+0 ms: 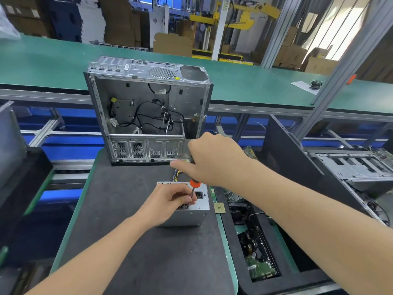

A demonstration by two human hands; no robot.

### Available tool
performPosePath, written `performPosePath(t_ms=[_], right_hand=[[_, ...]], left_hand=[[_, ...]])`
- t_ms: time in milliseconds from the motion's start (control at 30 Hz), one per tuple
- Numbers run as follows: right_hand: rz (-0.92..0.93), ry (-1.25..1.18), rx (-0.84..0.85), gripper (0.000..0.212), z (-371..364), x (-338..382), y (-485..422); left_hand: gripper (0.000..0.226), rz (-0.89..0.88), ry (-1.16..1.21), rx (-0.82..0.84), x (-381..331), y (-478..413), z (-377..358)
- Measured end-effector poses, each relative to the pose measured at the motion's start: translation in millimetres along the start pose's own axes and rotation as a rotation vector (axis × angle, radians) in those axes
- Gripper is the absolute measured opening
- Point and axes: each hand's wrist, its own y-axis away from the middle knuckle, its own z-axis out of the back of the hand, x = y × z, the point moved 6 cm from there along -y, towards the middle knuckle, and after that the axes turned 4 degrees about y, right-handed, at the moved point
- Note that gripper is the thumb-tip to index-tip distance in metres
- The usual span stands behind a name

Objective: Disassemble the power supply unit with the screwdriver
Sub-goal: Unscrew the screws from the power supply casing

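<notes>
Sitting on the counter [127,241] before one gutted PC case [146,107], one power supply unit [191,218], right grip [212,160] curled round the one screwdriver [195,184] by its handle, left grip [170,201] pinching its shaft

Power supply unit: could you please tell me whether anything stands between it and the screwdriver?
Nothing visible does. The screwdriver stands upright on the power supply unit's upward face, its handle in the right hand, while the left hand pinches the shaft just above the tip. Those fingers partly hide the contact point.
</notes>
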Motion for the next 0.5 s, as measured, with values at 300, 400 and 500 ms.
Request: performPosePath(t_ms=[300, 400, 500], right_hand=[[0.179, -0.289, 0.186, 0.014, 2.7, 2.4, -0.2], [0.209, -0.303, 0.233, 0.019, 6.2, 0.7, 1.0], [0.210, -0.311, 0.279, 0.028, 5.4, -1.5, 2.8]], left_hand=[[0.019, -0.149, -0.462, 0.018, 1.0, 3.6, 6.5], [0.018, -0.137, -0.502, 0.032, 1.8, 1.7, 4.0], [0.019, -0.119, -0.593, 0.100, 0.6, -0.4, -0.6]])
